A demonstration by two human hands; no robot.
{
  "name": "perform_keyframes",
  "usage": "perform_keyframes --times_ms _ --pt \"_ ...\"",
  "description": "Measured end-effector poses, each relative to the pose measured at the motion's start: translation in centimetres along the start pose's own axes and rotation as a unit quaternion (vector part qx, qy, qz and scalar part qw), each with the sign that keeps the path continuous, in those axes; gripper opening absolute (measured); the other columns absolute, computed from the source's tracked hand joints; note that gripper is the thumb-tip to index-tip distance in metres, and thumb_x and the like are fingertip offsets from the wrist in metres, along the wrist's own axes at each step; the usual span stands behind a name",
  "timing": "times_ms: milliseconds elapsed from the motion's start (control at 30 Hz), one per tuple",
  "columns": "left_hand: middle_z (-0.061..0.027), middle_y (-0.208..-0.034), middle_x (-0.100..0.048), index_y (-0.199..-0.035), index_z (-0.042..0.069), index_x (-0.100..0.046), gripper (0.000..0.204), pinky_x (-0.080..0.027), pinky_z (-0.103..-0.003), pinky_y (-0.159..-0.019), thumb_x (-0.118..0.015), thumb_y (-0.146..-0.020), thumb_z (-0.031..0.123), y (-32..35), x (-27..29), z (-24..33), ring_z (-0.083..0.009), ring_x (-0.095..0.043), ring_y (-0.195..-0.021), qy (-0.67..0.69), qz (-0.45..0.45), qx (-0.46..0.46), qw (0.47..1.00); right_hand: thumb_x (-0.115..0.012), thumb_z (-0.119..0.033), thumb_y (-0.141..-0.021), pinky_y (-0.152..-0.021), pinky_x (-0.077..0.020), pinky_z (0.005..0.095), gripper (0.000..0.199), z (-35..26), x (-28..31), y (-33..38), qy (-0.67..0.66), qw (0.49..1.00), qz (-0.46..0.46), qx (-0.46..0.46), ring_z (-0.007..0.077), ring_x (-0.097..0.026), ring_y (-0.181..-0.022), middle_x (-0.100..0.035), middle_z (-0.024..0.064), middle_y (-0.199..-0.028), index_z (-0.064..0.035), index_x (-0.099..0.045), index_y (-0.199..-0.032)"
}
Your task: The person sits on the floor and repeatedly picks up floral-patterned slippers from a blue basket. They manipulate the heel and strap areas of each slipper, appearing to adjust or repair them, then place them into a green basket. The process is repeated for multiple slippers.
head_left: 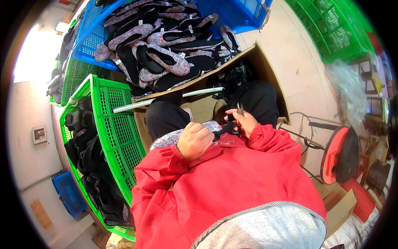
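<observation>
A floral fabric slipper [166, 139] with black parts lies across my lap. My left hand [195, 141] is closed on it, fingers curled over its upper side. Close by on the right, my right hand [246, 122] is closed around a small pair of snips [240, 109], whose pointed metal tips stick up past the fingers. A black piece of the slipper [226, 129] stretches between the two hands; the right fingertips are at its end. The snips' handles are hidden in the palm.
Ahead, a blue crate [93, 43] is heaped with floral slippers [170, 58]. A cardboard box [271, 76] stands around my legs, a white pole [166, 99] across it. Left, a green crate [118, 120] holds black slippers [93, 155]. A red-and-black stool [336, 155] stands right.
</observation>
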State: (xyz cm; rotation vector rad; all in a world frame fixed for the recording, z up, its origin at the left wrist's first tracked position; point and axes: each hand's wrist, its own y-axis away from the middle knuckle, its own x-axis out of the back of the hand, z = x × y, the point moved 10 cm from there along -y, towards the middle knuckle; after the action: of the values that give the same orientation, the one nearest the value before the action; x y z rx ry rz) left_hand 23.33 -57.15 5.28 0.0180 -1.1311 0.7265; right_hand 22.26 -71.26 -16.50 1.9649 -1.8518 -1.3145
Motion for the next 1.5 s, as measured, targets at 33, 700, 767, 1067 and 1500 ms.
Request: perform_keyframes --times_ms 33,700,767,1067,1500 --pt "-0.0033 -0.079 -0.059 -0.079 0.006 -0.067 0.014 -0.046 -0.036 -0.07 -0.071 -0.065 0.006 0.1 0.0 -0.1 -0.0223 -0.056 -0.076 0.002 -0.004 0.003 1.0 -0.045 -0.026 -0.103 -0.057 -0.0493 0.0221 0.032 -0.8 0.2 0.5 0.003 1.0 0.014 0.005 0.0092 -0.059 -0.068 -0.066 0.0095 -0.109 -0.0067 -0.056 -0.126" --pt "0.0005 -0.08 -0.054 -0.086 0.014 -0.071 0.021 -0.043 -0.036 -0.078 -0.065 -0.066 0.014 0.8 -2.4 -1.4 -0.0208 -0.053 -0.082 -0.044 -0.085 0.017 0.995 -0.035 -0.052 -0.103 -0.048 -0.0319 0.0204 0.048 -2.6 -1.6 4.8 0.26 0.96 -0.102 -0.014 0.0056 -0.04 -0.052 -0.056 0.0006 -0.081 -0.0098 -0.044 -0.125" --pt "-0.0001 -0.079 -0.053 -0.084 0.013 -0.07 0.018 -0.043 -0.037 -0.078 -0.064 -0.068 0.013 0.6 -2.4 -1.4 -0.0213 -0.053 -0.081 -0.049 -0.09 0.027 0.994 -0.042 -0.044 -0.103 -0.048 -0.0307 0.0202 0.038 -2.0 -2.8 5.1 0.213 0.965 -0.144 -0.046 0.0049 -0.04 -0.056 -0.051 -0.0005 -0.077 -0.01 -0.045 -0.121" --pt "-0.0033 -0.081 -0.055 -0.077 0.008 -0.066 0.012 -0.044 -0.037 -0.074 -0.07 -0.065 0.008 0.6 -1.7 -2.1 -0.0241 -0.054 -0.08 0.003 -0.057 0.065 0.996 -0.056 -0.034 -0.1 -0.044 -0.0296 0.0198 0.025 0.6 -6.6 5.4 0.129 0.954 -0.251 -0.105 0.0028 -0.04 -0.052 -0.051 -0.0038 -0.076 -0.0099 -0.052 -0.108" --pt "-0.007 -0.079 -0.057 -0.075 0.005 -0.067 0.006 -0.046 -0.038 -0.073 -0.068 -0.07 0.007 0.6 -1.8 -3.0 -0.0272 -0.055 -0.078 0.03 -0.054 0.112 0.992 -0.058 -0.03 -0.098 -0.039 -0.0251 0.0218 0.018 2.9 -6.4 4.2 0.148 0.946 -0.204 -0.203 0.0041 -0.037 -0.042 -0.048 -0.0048 -0.066 -0.0114 -0.059 -0.098"
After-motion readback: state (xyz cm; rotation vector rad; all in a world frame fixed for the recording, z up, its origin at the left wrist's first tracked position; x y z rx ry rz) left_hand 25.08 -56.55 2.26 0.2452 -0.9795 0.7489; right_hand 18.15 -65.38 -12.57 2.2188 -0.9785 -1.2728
